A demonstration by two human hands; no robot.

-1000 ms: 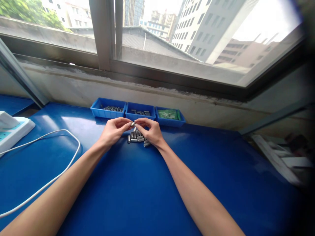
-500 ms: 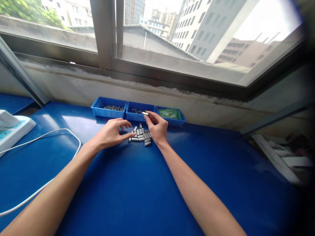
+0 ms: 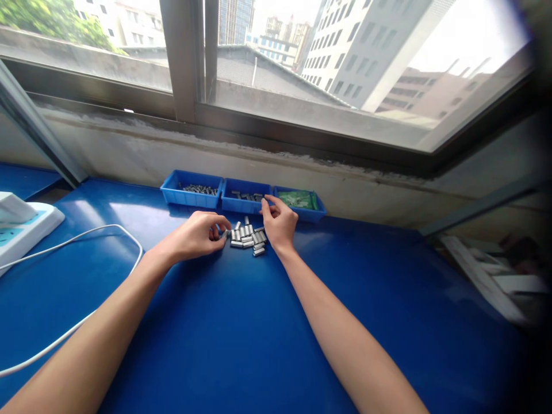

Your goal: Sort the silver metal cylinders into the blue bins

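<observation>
Small silver metal pieces, short and bar-shaped, lie in a loose pile on the blue tabletop. At the pile's left edge my left hand pinches one silver metal piece between thumb and fingers. My right hand is over the pile's right side, its fingertips closed together at the front right corner of the middle blue bin. Whether anything is between those fingertips is hidden. A few similar metal pieces rest inside that bin.
A left blue bin contains many small metal parts, and a right blue bin holds a green plastic bag. A white power strip and white cable lie at left. Behind the bins is a wall under a window.
My left hand has closed on a metal piece at the pile's edge. My right fingertips have shifted slightly right, and the silver piece they held no longer shows there.
</observation>
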